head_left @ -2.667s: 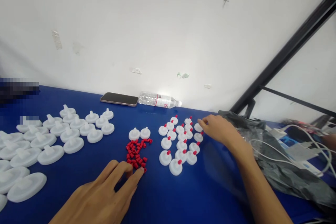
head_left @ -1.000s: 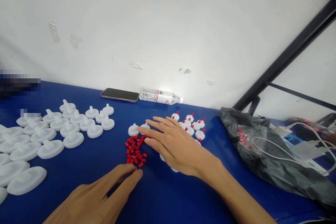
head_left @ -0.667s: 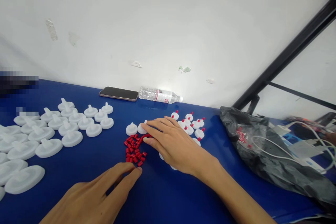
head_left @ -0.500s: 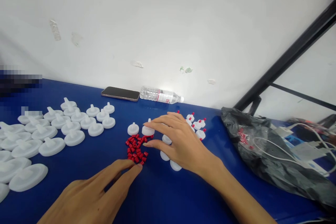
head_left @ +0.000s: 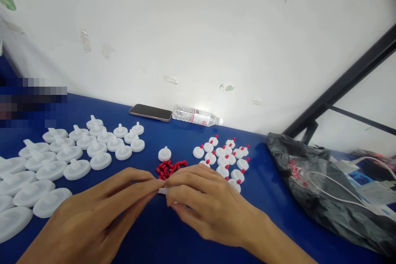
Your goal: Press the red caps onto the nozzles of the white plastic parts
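Note:
My right hand [head_left: 213,204] is closed round a white spouted cap [head_left: 162,190], most of it hidden by the fingers. The fingertips of my left hand [head_left: 108,206] meet the right ones at its spout, pinched on a small red cap that is mostly covered. Just beyond them lies a pile of little red caps [head_left: 167,169]. Behind the pile stands one bare white spouted cap [head_left: 164,154]. Many larger-looking white spouted caps [head_left: 77,169] stand at left with spouts up. On the right, several white caps with red tips [head_left: 222,160] are grouped together.
A phone [head_left: 150,112] and a clear plastic bottle [head_left: 196,116] lie along the wall on the blue table [head_left: 173,239]. To the right, a black plastic bag [head_left: 321,210] holds more red caps [head_left: 297,171] in clear plastic, with a white cable across it.
My right hand has taken the white spouted cap from behind the red pile and brought it nearer. My left hand has lifted a red cap to it. The view has shifted slightly left.

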`<state>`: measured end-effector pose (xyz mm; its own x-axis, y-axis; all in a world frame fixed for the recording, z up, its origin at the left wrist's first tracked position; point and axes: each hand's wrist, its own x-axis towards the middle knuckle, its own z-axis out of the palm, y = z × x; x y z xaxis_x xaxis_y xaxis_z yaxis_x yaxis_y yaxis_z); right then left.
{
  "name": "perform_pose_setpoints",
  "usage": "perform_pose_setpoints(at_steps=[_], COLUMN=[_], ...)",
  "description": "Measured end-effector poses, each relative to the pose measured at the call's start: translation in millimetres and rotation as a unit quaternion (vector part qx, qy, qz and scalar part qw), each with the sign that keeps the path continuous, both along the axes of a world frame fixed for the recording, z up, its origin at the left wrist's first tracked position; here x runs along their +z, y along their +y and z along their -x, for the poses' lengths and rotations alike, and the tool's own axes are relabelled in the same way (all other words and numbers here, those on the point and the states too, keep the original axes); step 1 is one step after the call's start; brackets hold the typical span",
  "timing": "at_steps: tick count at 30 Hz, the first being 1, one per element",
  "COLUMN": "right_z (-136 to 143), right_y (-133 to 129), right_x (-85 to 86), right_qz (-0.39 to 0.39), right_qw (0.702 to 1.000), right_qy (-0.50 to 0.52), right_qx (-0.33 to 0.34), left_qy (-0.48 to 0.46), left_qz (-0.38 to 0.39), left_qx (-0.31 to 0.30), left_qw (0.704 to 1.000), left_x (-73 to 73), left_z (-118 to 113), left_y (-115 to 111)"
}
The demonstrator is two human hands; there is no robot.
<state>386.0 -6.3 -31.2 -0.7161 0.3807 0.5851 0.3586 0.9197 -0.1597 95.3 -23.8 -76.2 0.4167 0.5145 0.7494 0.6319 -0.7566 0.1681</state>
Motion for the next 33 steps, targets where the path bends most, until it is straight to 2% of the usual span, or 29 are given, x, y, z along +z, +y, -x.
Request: perform_pose_setpoints(at_steps=[5, 11, 15, 18, 23, 25, 27, 30, 33], right_z=[-0.3, -1.7, 0.8, 1.6, 4.0, 5.7, 7.2, 8.7, 10.5], right_y=[2.4, 1.4, 0.1, -1.4, -5.3, -6.0, -6.0, -6.5, -9.3], right_x=[-2.5, -0.7, -0.5, -0.1, 2.4, 3.1, 3.3, 1.9, -0.8], right_qz=[-0.004, -0.002, 0.011, 0.033, 0.095, 0.112, 0.114, 0.092, 0.071], right_qw=[1.0, 1.0, 0.999, 0.998, 0.986, 0.98, 0.977, 0.974, 0.976], right_qy=[0.017, 0.023, 0.034, 0.051, 0.137, 0.165, 0.183, 0.204, 0.205], right_qx=[-0.004, -0.003, 0.014, 0.019, -0.013, -0.014, 0.0, 0.03, 0.03], left_qy=[-0.005, -0.01, -0.01, -0.008, 0.017, 0.023, 0.023, 0.033, 0.054], left_qz=[0.016, 0.041, 0.05, 0.049, 0.019, 0.012, -0.006, -0.034, -0.032], left_qx=[-0.003, 0.041, 0.047, 0.048, 0.021, 0.007, 0.012, 0.045, 0.055], left_qw=[1.0, 0.998, 0.998, 0.998, 0.999, 1.0, 1.0, 0.998, 0.997], left_x=[0.9, -17.6, -26.2, -23.2, -4.7, -2.9, -9.0, -27.8, -42.5], left_z=[-2.3, 0.3, -3.4, -4.0, -5.3, -4.5, -0.8, 9.6, 19.6], left_y=[-2.1, -10.2, -13.0, -10.1, -0.2, 0.5, -2.5, -11.5, -19.3])
